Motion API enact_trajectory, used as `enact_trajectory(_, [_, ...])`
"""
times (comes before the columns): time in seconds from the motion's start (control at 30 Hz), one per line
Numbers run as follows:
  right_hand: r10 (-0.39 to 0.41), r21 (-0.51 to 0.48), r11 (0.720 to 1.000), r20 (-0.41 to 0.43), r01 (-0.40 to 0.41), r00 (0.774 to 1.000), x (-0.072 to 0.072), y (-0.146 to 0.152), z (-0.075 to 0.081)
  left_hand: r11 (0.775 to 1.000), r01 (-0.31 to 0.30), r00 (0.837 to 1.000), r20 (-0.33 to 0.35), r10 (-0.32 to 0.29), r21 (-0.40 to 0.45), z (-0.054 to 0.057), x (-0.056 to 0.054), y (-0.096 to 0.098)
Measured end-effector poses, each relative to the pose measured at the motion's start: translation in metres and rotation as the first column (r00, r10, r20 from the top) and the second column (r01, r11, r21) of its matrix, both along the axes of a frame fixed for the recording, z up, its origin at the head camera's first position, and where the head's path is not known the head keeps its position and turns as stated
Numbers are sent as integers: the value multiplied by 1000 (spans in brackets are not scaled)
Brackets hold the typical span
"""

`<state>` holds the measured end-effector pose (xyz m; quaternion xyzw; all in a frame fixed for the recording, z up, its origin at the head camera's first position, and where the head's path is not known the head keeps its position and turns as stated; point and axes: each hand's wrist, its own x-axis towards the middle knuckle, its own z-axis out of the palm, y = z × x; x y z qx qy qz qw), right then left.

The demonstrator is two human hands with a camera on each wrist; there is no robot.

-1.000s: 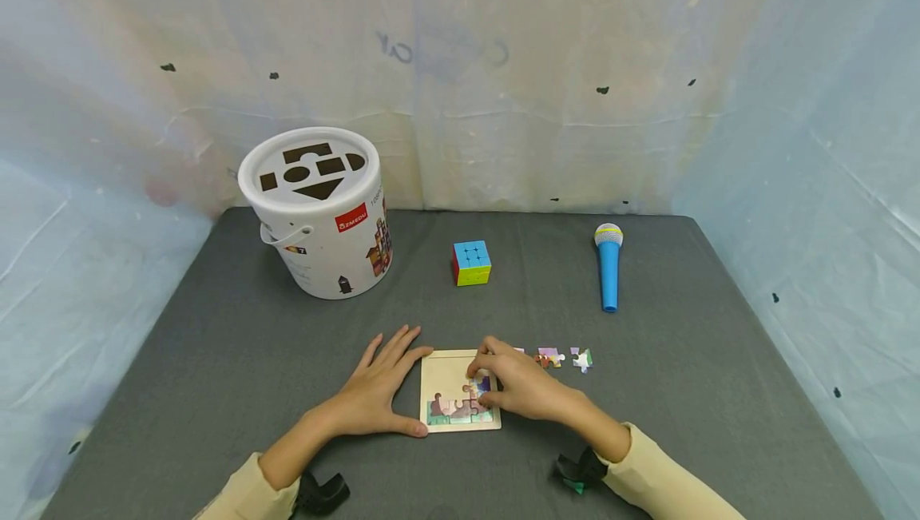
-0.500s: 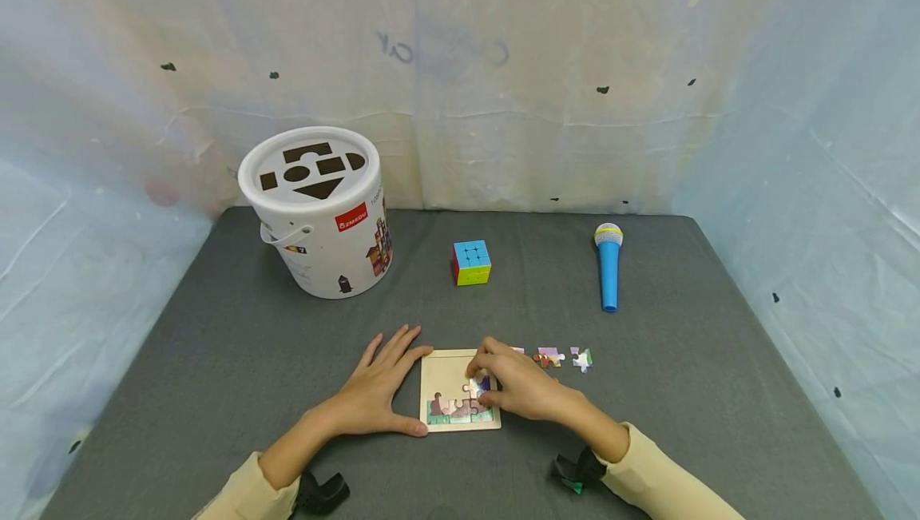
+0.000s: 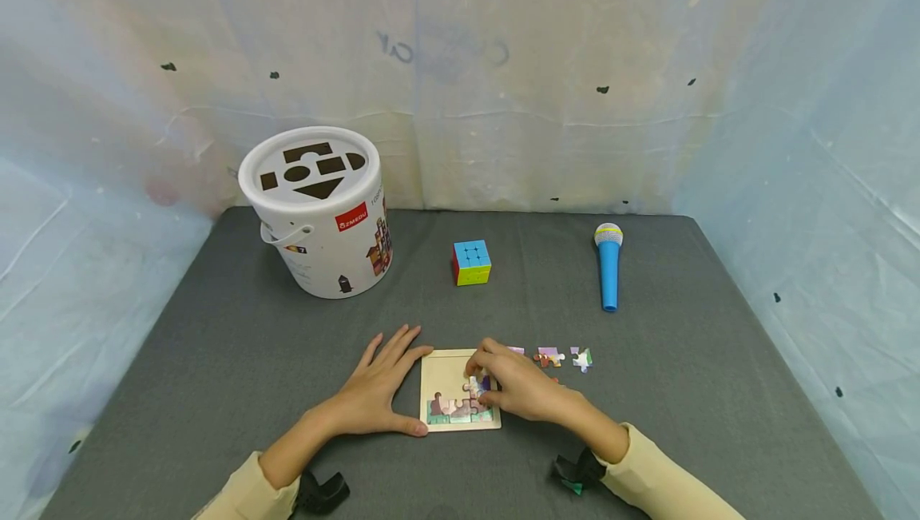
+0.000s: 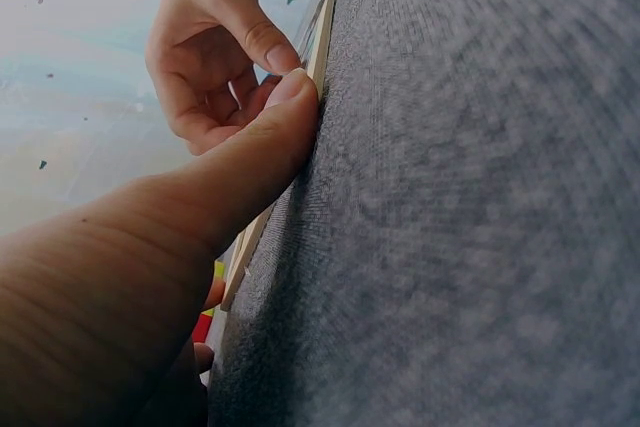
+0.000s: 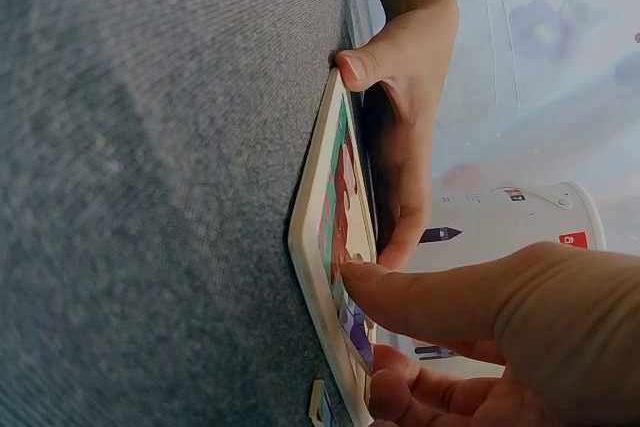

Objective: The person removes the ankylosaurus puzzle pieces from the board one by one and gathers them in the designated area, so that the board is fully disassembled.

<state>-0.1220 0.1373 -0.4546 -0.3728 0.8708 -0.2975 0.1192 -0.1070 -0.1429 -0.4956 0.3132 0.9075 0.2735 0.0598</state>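
A square wooden puzzle tray (image 3: pixel 444 368) lies on the table, its near rows filled with jigsaw pieces (image 3: pixel 460 410). My left hand (image 3: pixel 374 396) lies spread along the tray's left side, thumb at the near left corner and index fingertip at the far left one. Over the tray's right side my right hand (image 3: pixel 525 384) pinches a puzzle piece (image 3: pixel 472 387) between thumb and fingers, low over the pieces there. In the right wrist view the right thumb (image 5: pixel 375 287) comes down onto the pieces, near a purple one (image 5: pixel 357 332). The right fingers partly cover the piece.
Beyond the right hand lie loose pieces, a pink-and-brown one (image 3: pixel 549 357) and a white-and-green one (image 3: pixel 581 359), plus one partly hidden by the hand. Farther back stand a white bucket (image 3: pixel 323 224), a puzzle cube (image 3: pixel 472 263) and a blue toy microphone (image 3: pixel 609 272).
The puzzle piece under my right fingers has turned and shifted slightly on the tray's right side. My left hand and the tray stay where they were.
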Motion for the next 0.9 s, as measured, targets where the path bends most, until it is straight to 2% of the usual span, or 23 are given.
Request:
enact_trajectory(0.27, [4, -12, 1000, 42, -3, 999, 2, -2, 1, 1000, -1, 1000, 1, 1, 0, 0, -1, 0])
enact_trajectory(0.53, [-6, 9, 1000, 28, 6, 1000, 3, -3, -1, 1000, 0, 1000, -3, 0, 4, 1, -1, 0])
enact_trajectory(0.9, [12, 9, 1000, 13, -12, 1000, 3, -1, 0, 1000, -3, 1000, 31, 3, 1, -1, -1, 0])
